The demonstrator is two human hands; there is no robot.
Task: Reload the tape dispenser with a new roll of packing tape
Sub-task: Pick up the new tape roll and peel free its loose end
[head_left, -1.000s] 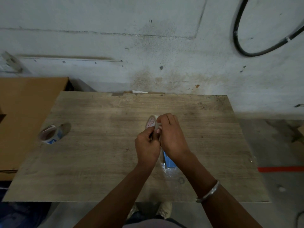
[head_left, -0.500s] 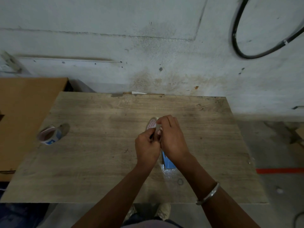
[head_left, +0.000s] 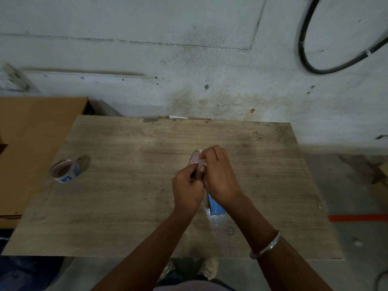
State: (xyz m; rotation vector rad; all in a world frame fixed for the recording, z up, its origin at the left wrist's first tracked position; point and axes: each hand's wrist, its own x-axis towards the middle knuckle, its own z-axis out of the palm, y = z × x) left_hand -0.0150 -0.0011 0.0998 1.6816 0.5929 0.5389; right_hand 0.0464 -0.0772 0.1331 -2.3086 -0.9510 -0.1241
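A roll of packing tape [head_left: 194,157], seen edge-on with red print on its core, stands at the middle of the wooden table [head_left: 130,202]. My right hand [head_left: 220,175] wraps over its top and right side. My left hand [head_left: 188,185] pinches at the roll's near edge, thumbs of both hands meeting there. Under my right wrist a blue part of the tape dispenser [head_left: 215,205] shows, with a strip of clear tape below it; most of the dispenser is hidden. A second roll with a blue label [head_left: 65,171] lies near the table's left edge.
A cardboard box [head_left: 27,148] stands left of the table. A concrete wall runs behind the table's far edge, with a black cable [head_left: 315,68] looped at the upper right. Red floor tape [head_left: 357,217] lies to the right. Feet show under the near edge.
Both hands stay on the roll with only small finger shifts at its near edge. The view has drifted slightly.
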